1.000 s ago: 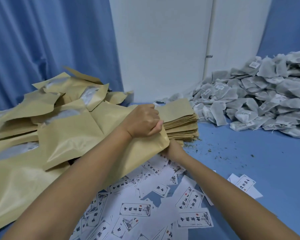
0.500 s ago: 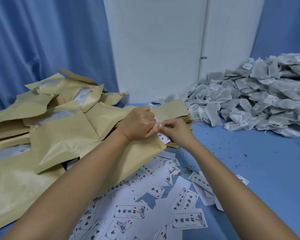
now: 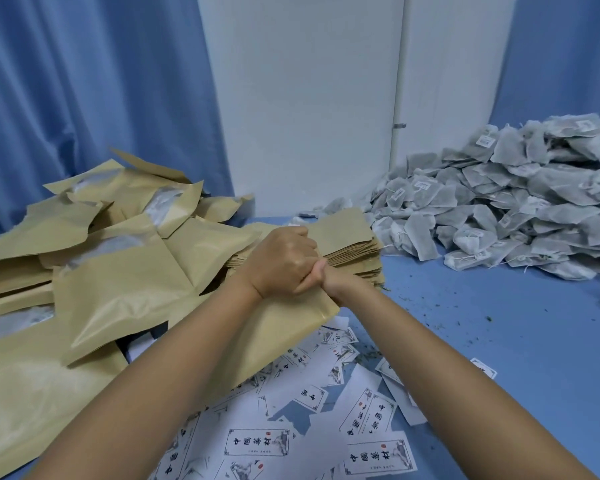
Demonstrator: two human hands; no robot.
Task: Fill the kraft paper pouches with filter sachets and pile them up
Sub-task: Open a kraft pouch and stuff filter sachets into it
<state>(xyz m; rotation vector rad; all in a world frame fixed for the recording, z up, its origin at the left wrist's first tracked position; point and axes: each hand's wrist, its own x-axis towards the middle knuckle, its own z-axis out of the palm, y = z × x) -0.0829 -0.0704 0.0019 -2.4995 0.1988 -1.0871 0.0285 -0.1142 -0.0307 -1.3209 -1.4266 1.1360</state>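
pouch (image 3: 284, 327) long axis runs near-left to far-right, mouth far; left hand (image 3: 278, 261) fisted on mouth, right hand (image 3: 329, 278) inside, hidden.

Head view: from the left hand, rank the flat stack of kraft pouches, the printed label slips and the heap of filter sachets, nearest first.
1. Flat stack of kraft pouches: right behind the left hand, which looks to touch it.
2. Printed label slips: scattered below the hand, toward the camera.
3. Heap of filter sachets: far right, against the wall.

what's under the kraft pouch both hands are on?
Printed white paper labels poke out beneath the tan kraft paper pouch, scattered on the blue table. Anything further under it is covered.
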